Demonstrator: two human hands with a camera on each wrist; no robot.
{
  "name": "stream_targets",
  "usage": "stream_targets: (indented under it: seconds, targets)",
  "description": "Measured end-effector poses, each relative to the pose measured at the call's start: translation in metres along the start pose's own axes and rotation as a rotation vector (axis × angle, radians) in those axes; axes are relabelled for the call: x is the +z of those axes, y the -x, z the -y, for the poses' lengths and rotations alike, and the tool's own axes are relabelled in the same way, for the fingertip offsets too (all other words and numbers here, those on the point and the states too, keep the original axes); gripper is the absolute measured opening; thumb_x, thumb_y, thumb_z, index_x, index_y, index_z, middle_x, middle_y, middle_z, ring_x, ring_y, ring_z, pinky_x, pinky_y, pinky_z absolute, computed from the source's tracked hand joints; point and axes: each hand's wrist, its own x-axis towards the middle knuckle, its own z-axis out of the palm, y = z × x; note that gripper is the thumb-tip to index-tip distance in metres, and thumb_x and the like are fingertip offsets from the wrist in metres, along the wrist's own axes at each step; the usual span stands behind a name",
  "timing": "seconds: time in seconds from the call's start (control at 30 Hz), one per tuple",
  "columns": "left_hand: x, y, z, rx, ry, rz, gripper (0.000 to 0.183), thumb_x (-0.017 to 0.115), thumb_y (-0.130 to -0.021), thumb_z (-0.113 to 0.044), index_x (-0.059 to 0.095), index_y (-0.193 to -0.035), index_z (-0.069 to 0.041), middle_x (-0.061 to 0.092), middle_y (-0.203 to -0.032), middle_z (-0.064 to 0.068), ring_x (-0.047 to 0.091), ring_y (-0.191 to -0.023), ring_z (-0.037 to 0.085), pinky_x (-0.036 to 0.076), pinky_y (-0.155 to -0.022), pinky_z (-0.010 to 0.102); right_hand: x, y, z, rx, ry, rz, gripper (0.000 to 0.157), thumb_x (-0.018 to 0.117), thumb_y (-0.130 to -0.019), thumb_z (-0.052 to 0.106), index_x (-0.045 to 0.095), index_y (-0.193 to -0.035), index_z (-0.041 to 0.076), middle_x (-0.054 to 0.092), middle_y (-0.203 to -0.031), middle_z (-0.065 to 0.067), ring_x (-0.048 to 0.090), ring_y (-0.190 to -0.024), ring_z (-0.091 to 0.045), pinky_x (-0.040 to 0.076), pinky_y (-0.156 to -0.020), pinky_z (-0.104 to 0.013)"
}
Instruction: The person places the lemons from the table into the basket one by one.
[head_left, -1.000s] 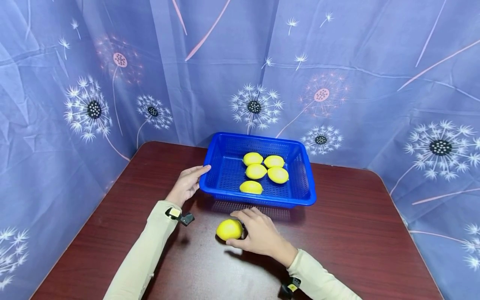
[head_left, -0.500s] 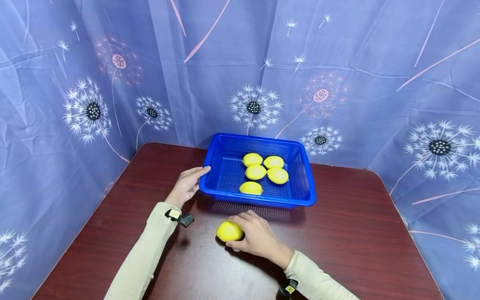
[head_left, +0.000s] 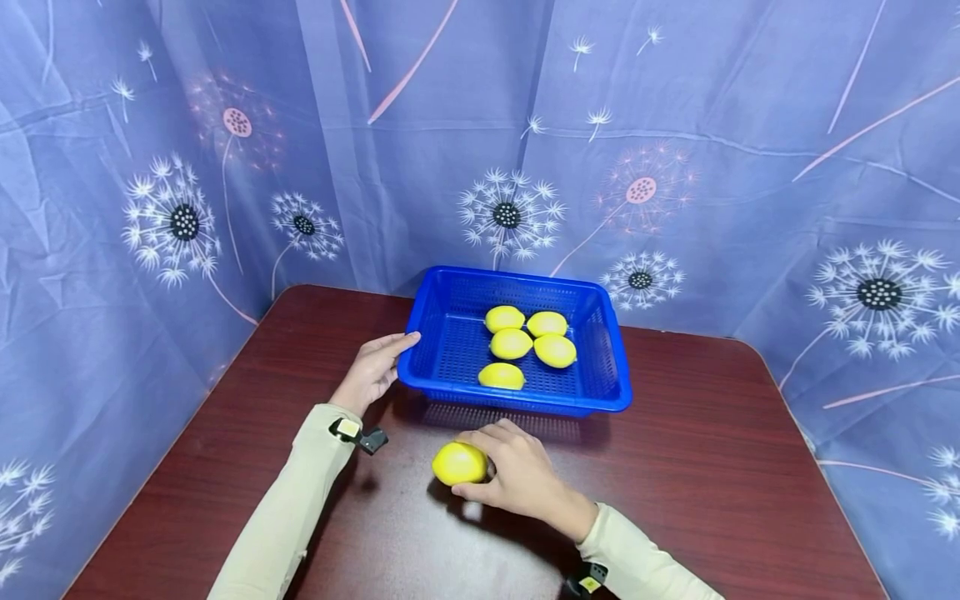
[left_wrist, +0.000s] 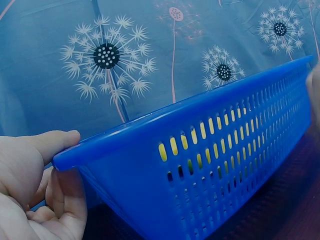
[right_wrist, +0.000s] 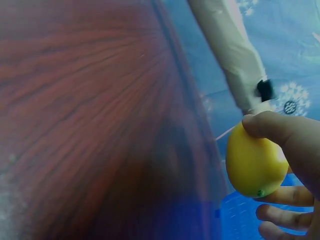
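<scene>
The right hand [head_left: 517,479] grasps a lemon [head_left: 459,463] just off the tabletop [head_left: 712,467]; the left hand [head_left: 372,367] grips the blue basket [head_left: 600,400] corner, steadying it

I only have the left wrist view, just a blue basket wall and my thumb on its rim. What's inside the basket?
Observer: Five yellow lemons lie in the blue basket.
Operator: Where's the right hand?
Observer: The right hand is on the table in front of the basket, fingers curled round a sixth lemon.
Operator: Is that lemon lifted?
Observer: The right wrist view shows thumb and fingers gripping it, but whether it has left the table I cannot tell.
</scene>
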Motion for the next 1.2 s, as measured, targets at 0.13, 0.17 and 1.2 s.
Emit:
stream_targets:
  seconds: [0.13, 0.17, 1.2]
  targets:
    - [0.000, 0.000, 0.000, -0.002, -0.004, 0.001, 0.029, 0.081, -0.090, -0.035, 0.066, -0.106, -0.016, 0.046, -0.061, -0.012, 0.039, -0.042, 0.002, 0.029, -0.038, 0.013, -0.018, -0.004, 0.006, -0.025, -0.035, 0.009, 0.058, 0.089, -0.070, 0.054, 0.073, -0.116, 0.022, 0.071, -0.099, 0.007, 0.059, -0.087, -0.009, 0.053, -0.068, -0.025]
    - [0.000, 0.000, 0.000, 0.000, -0.003, 0.003, 0.030, 0.081, -0.090, -0.035, 0.066, -0.107, -0.016, 0.046, -0.061, -0.012, 0.040, -0.042, 0.002, 0.029, -0.038, 0.013, -0.023, -0.006, 0.007, -0.027, -0.043, 0.016, 0.058, 0.089, -0.071, 0.054, 0.073, -0.117, 0.022, 0.072, -0.100, 0.007, 0.059, -0.087, -0.009, 0.053, -0.069, -0.025]
    - [0.000, -0.001, 0.002, 0.008, 0.058, 0.007, 0.021, 0.080, -0.091, -0.028, 0.067, -0.102, -0.016, 0.050, -0.061, -0.013, 0.047, -0.048, 0.000, 0.036, -0.040, 0.012, -0.105, -0.099, -0.064, -0.002, -0.261, 0.267, 0.052, 0.088, -0.079, 0.043, 0.072, -0.122, 0.019, 0.072, -0.111, 0.009, 0.063, -0.094, -0.009, 0.056, -0.076, -0.030]
